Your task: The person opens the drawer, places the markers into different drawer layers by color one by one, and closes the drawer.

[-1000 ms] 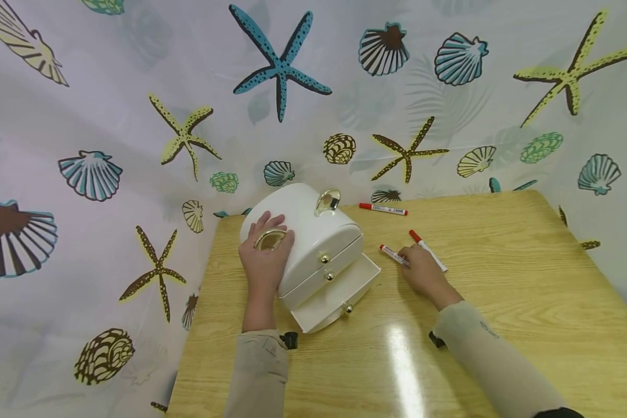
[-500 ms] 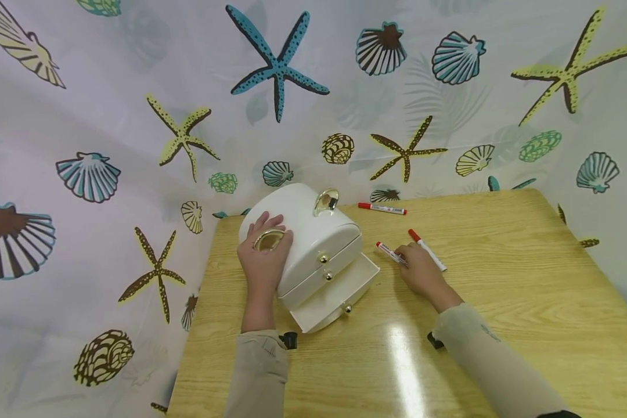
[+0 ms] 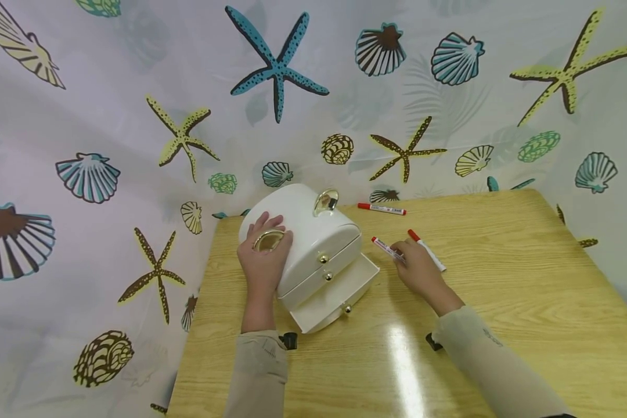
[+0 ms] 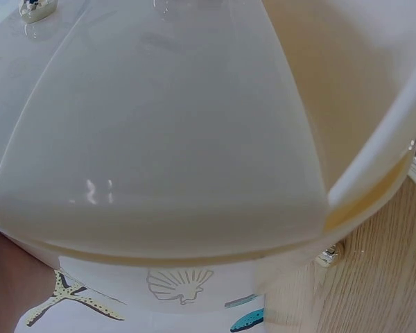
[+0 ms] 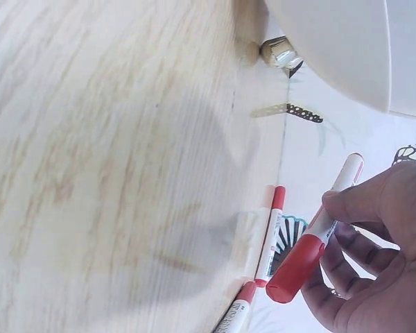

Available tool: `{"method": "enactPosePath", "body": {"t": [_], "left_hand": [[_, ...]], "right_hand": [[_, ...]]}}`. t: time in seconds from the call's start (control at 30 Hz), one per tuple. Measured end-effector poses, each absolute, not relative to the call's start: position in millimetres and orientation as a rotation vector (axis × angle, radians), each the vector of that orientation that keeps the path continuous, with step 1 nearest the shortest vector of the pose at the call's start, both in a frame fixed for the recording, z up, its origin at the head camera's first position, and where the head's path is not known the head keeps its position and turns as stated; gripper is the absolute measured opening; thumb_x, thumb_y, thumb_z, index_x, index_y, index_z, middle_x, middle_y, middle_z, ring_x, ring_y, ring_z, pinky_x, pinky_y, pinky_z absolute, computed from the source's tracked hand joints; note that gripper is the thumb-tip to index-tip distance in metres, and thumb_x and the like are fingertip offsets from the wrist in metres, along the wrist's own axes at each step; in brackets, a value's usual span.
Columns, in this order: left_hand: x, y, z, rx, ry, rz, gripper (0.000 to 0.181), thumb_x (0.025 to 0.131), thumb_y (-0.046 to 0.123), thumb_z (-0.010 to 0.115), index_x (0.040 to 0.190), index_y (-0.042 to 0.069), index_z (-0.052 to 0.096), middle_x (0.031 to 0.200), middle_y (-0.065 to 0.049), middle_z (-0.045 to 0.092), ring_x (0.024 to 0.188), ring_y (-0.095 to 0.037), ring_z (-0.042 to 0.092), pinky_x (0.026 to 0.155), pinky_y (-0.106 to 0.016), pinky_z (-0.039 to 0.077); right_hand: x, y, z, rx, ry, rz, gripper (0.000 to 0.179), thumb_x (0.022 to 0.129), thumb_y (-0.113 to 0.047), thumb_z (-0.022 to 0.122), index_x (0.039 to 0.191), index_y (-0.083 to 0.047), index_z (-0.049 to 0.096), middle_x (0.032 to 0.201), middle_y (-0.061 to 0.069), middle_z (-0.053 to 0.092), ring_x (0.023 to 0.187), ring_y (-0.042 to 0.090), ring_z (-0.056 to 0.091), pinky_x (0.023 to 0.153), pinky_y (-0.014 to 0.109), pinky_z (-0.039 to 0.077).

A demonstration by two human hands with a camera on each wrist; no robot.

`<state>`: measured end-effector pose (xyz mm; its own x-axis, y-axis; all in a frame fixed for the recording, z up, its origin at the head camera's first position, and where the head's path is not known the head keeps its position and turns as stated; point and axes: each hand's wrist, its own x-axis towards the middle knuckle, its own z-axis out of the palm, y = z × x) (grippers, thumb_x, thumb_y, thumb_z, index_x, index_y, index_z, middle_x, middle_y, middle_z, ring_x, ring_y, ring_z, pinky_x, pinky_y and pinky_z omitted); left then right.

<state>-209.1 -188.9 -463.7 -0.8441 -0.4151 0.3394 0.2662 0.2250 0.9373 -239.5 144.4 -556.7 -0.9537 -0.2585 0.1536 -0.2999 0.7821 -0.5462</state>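
Observation:
My left hand point(image 3: 263, 255) rests on the rounded top of a white drawer box point(image 3: 305, 223), thumb and fingers spread around a gold oval handle point(image 3: 269, 239). The box's lowest drawer point(image 3: 334, 296) is pulled out, its bare inside showing; the two drawers above are closed. My right hand point(image 3: 420, 270) pinches a white marker point(image 3: 385, 247) with a red cap, between thumb and fingers. In the right wrist view this marker point(image 5: 301, 260) slants, its red cap toward the table. A second marker point(image 3: 428, 251) lies just beyond that hand, and a third marker point(image 3: 381, 209) farther back.
The wooden table point(image 3: 355, 371) carries everything. A white curtain point(image 3: 313, 69) printed with starfish and shells hangs behind and at the sides. Another gold handle point(image 3: 326, 202) stands at the box's far side, and gold knobs point(image 3: 348, 308) stick out from the drawer fronts.
My right hand has moved slightly left and away from me with the marker, toward the box. My left hand and the box have stayed put.

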Motion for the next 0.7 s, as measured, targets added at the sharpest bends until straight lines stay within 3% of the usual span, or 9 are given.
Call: {"method": "enactPosePath", "body": {"t": [0.47, 0.7], "left_hand": [[-208, -189, -462, 0.11, -1.956, -1.681, 0.018, 0.087, 0.022, 0.088, 0.099, 0.01, 0.084, 0.116, 0.003, 0.081, 0.139, -0.003, 0.058, 0.131, -0.025, 0.024], [-208, -188, -462, 0.119, -1.982, -1.664, 0.02, 0.088, 0.026, 0.088, 0.102, 0.012, 0.084, 0.118, 0.006, 0.081, 0.139, -0.001, 0.056, 0.131, -0.025, 0.023]], "right_hand": [[-227, 136, -545, 0.457, -2.831, 0.973, 0.024, 0.098, 0.0, 0.068, 0.121, 0.003, 0.07, 0.111, 0.02, 0.07, 0.101, 0.036, 0.068, 0.086, 0.051, 0.059], [-222, 135, -543, 0.451, -2.811, 0.988, 0.022, 0.099, -0.001, 0.069, 0.121, 0.002, 0.069, 0.112, 0.018, 0.07, 0.101, 0.034, 0.068, 0.085, 0.051, 0.059]]}}
